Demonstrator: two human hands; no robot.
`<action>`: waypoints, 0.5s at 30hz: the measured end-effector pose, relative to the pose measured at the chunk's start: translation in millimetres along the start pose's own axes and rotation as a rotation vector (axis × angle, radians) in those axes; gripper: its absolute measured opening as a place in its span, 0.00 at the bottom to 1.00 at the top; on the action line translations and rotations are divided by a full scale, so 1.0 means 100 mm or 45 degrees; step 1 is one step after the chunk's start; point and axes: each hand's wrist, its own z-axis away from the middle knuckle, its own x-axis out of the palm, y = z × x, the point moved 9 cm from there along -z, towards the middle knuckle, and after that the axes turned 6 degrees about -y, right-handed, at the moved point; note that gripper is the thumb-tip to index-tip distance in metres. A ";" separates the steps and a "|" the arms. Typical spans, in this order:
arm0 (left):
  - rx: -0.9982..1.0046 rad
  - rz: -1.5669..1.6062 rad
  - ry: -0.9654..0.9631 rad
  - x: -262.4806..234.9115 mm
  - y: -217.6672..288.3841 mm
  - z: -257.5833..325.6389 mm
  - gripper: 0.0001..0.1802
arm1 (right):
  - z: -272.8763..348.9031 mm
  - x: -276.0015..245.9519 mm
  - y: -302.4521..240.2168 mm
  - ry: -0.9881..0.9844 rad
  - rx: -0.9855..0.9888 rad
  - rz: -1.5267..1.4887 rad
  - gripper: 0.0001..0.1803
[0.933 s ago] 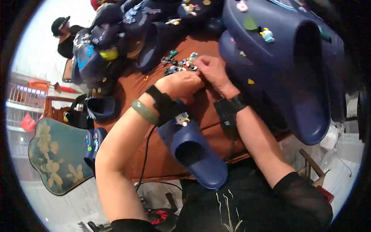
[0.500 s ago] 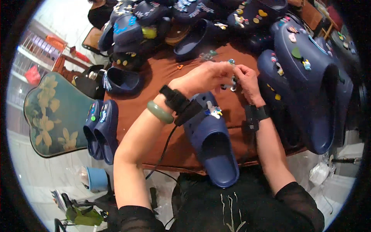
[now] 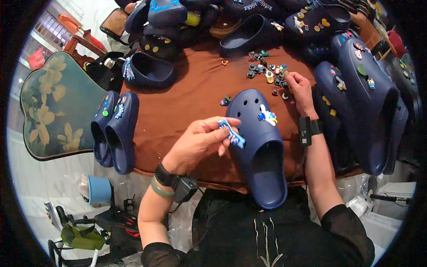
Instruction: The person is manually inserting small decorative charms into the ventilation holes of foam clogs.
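My left hand (image 3: 198,140) pinches a blue and white shoe charm (image 3: 234,135) beside the left edge of a navy clog (image 3: 262,135). The clog lies toe away from me, its heel over the table's near edge. A white figure charm with blue and yellow parts (image 3: 267,117) sits on its upper, near several bare holes. My right hand (image 3: 301,94) has thumb and finger together at the right side of a pile of small loose charms (image 3: 269,74). What those fingertips hold, if anything, is too small to make out. A small dark charm (image 3: 225,102) lies left of the toe.
Navy clogs with charms (image 3: 364,93) are stacked on the right, and more clogs (image 3: 247,33) crowd the far side. A single clog (image 3: 149,73) and a pair (image 3: 120,133) stand at left. The brown cloth (image 3: 178,111) covers the table. A flowered chair back (image 3: 62,111) stands beyond.
My hands, close together over the far side of the clog before, are now apart. The left has drawn back toward me with the charm; the right is at the pile, now uncovered.
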 end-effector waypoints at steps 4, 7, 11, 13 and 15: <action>0.010 -0.012 0.052 -0.06 -0.28 -0.03 0.08 | -0.01 -0.02 0.05 0.018 -0.002 0.043 0.09; 0.002 -0.029 0.103 -0.17 -0.42 -0.08 0.07 | -0.01 0.02 0.06 -0.012 -0.074 0.016 0.09; -0.037 -0.001 0.216 -0.23 -0.49 -0.10 0.07 | -0.05 -0.01 0.17 -0.038 -0.027 -0.040 0.09; -0.045 -0.026 0.248 -0.25 -0.52 -0.11 0.08 | -0.03 0.03 0.10 -0.057 -0.056 0.004 0.08; -0.055 -0.054 0.279 -0.26 -0.54 -0.10 0.08 | 0.01 0.07 0.05 -0.082 -0.036 0.024 0.09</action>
